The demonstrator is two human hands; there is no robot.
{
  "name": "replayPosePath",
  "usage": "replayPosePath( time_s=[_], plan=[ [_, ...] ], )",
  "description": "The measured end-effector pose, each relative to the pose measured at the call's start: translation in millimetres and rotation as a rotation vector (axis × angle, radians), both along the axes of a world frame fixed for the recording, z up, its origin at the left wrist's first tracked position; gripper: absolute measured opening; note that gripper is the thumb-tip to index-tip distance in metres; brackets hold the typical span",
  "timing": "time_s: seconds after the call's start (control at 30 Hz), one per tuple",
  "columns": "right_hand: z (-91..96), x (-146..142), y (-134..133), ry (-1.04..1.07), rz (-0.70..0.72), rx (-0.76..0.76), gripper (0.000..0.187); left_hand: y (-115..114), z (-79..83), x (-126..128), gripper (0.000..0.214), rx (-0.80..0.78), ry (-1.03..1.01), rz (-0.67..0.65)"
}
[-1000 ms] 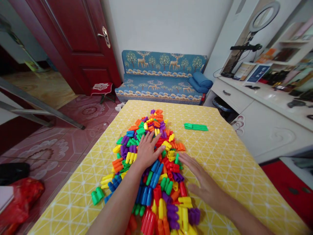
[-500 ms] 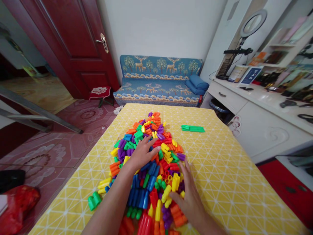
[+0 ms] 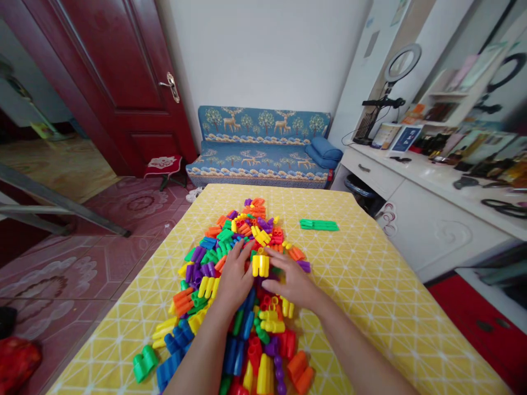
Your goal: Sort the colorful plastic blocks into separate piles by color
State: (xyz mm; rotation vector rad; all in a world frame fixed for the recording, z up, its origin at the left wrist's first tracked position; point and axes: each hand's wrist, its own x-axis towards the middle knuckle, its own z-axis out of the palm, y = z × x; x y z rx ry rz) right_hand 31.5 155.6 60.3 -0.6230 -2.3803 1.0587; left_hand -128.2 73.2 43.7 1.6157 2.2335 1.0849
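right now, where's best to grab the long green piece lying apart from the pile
Pinch the long green piece across its narrow width at mid-length, from above: it lies flat on the yellow cloth, both long edges free.

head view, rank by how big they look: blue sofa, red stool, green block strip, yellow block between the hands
1. blue sofa, by far
2. red stool and green block strip: about alike, not ranked
3. yellow block, smallest, though nearest the camera
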Motion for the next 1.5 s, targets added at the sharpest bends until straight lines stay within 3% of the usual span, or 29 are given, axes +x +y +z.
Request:
replayPosePath(
  time_s=[0.1,0.17,0.23,0.37,0.5,0.57,0.73,0.83,0.97,1.07,1.17,1.3,1.37,1.5],
  plan=[
    [-8.9,23,29,0.217,-0.231,-0.043,0.032,1,-7.5,-7,0.047,0.022,0.009,0.018],
    [-26.3,29,49,0.263,-0.444,-0.010,0.036,2,-9.5,-9,0.042,0.057,-0.013,0.040],
    [-45.1,28,61,0.202,-0.547,0.005,0.047,3,-9.1,-9,0.039,0.123,-0.080,0.062],
    [-62.4,18,49,0.118,-0.430,-0.082,0.048,2,-3.6,-8,0.041,0.245,-0.212,0.078],
    [-51.2,17,24,0.177,-0.345,-0.166,0.027,-2,-0.2,-4,0.039,0.126,-0.050,0.014],
    [-42.0,21,19,0.163,-0.317,-0.140,0.021,-2,-0.4,-1,0.038,0.048,0.066,0.001],
    [-29.1,27,21,0.026,-0.184,-0.027,0.047,0,-1.9,2,0.034,-0.011,0.172,0.010],
    [-29.7,23,18,-0.087,-0.164,0.033,0.053,1,-2.8,2,0.033,-0.014,0.192,0.016],
    [-33.1,18,14,-0.129,-0.230,0.023,0.034,1,-4.0,3,0.033,-0.004,0.200,0.023],
    [-39.4,28,26,0.025,-0.380,-0.092,0.031,1,-4.2,4,0.033,-0.009,0.200,0.026],
    [-49.7,51,58,0.149,-0.526,-0.178,0.033,2,-3.9,4,0.033,-0.014,0.203,0.028],
    [-59.3,92,104,-0.046,-0.668,0.069,0.034,2,-2.7,5,0.033,-0.025,0.198,0.034],
    [-59.4,108,117,-0.088,-0.632,0.198,0.042,2,-2.1,5,0.033,-0.032,0.197,0.036],
    [-56.9,121,123,-0.128,-0.339,0.243,0.042,2,-2.1,5,0.033,-0.028,0.203,0.037]
  ],
)
